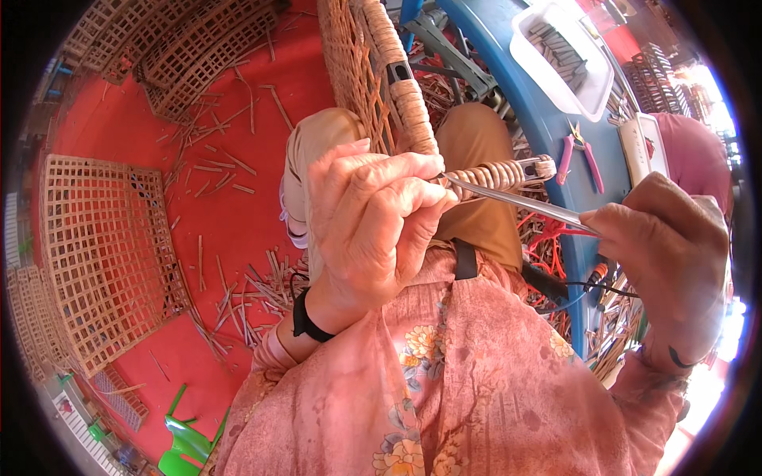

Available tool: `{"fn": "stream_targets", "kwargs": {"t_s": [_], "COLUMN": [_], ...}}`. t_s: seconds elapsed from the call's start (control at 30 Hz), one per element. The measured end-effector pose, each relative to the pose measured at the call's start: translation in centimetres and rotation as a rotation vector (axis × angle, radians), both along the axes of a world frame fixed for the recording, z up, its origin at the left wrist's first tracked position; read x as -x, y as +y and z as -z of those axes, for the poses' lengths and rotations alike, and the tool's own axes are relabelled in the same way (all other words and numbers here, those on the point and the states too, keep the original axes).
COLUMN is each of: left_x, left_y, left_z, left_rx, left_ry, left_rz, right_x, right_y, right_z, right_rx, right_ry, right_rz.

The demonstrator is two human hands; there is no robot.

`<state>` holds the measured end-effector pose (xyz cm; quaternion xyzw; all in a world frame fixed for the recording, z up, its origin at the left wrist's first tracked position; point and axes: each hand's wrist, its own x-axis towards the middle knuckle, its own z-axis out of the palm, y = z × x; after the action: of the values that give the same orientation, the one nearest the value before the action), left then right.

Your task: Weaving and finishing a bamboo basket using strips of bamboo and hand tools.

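Note:
A woven rattan-like panel (pixel 349 71) stands between my knees, its thick rim (pixel 406 103) wrapped in tan strip with a dark bare patch. My left hand (pixel 381 214) is closed in a pinch at the rim's lower corner, where a coil-wrapped bar (pixel 492 174) runs off to the right. My right hand (pixel 667 254) grips a long, thin, shiny grey piece (pixel 528 204), narrow at the corner and wider towards my fingers; whether it is a strip or a metal tool I cannot tell. Its far end reaches the fingertips of my left hand.
Pink-handled cutters (pixel 579 159) lie on the blue table (pixel 496 40) at right, near a white tub (pixel 599 103) of short grey pieces. Lattice panels (pixel 111 254) rest on the red floor (pixel 214 151) among scattered strip offcuts. A green plastic chair (pixel 186 440) is at lower left.

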<state>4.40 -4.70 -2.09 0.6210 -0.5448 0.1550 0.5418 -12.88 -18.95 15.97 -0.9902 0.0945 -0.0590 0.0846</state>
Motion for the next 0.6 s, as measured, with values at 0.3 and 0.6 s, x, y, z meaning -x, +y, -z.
{"fn": "stream_targets", "kwargs": {"t_s": [0.3, 0.6], "left_x": [-0.1, -0.1], "left_y": [-0.1, -0.1], "left_z": [0.0, 0.1], "left_rx": [0.028, 0.047], "left_ry": [0.041, 0.074], "left_rz": [0.033, 0.047], "right_x": [-2.3, 2.4], "right_y": [-2.3, 3.0], "right_z": [-1.5, 2.1], "right_rx": [0.218, 0.126], "right_ry": [0.117, -0.042], "right_rz": [-0.279, 0.002]}}
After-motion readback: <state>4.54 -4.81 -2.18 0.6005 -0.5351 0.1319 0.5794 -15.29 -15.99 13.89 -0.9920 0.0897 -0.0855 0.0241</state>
